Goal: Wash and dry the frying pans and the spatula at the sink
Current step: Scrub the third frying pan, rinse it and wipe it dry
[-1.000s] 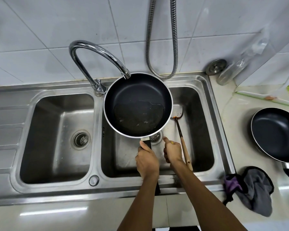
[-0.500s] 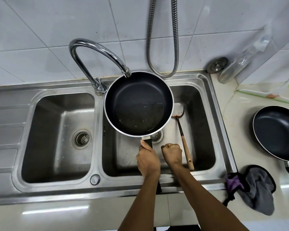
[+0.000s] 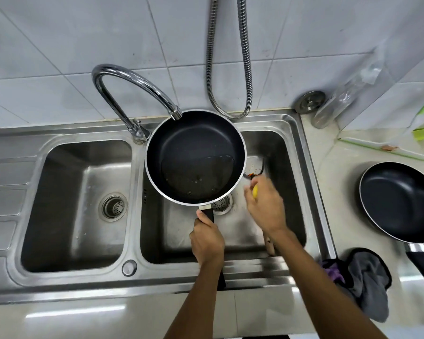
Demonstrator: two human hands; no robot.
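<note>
My left hand [image 3: 207,241] grips the black handle of a dark frying pan [image 3: 195,157] and holds it level over the right basin, its far rim under the tap spout [image 3: 176,115]. A little water and some specks lie in the pan. My right hand [image 3: 264,209], blurred, is just right of the pan with a small yellow object [image 3: 255,192] between its fingers. The spatula [image 3: 256,171] lies in the right basin under that hand, its soiled head to the far side and its wooden handle end [image 3: 269,248] to the near side. A second dark frying pan [image 3: 399,201] rests on the counter at right.
The double steel sink [image 3: 137,277] has an empty left basin with a drain [image 3: 113,206]. A metal hose [image 3: 245,69] hangs on the tiled wall. A grey and purple cloth [image 3: 367,277] lies on the counter near the second pan. A sink plug [image 3: 310,101] and a clear bottle [image 3: 338,106] stand at the back right.
My right hand has moved up and right from beside the pan handle to over the spatula, and a small yellow object now shows in its fingers. The pan has stayed in place.
</note>
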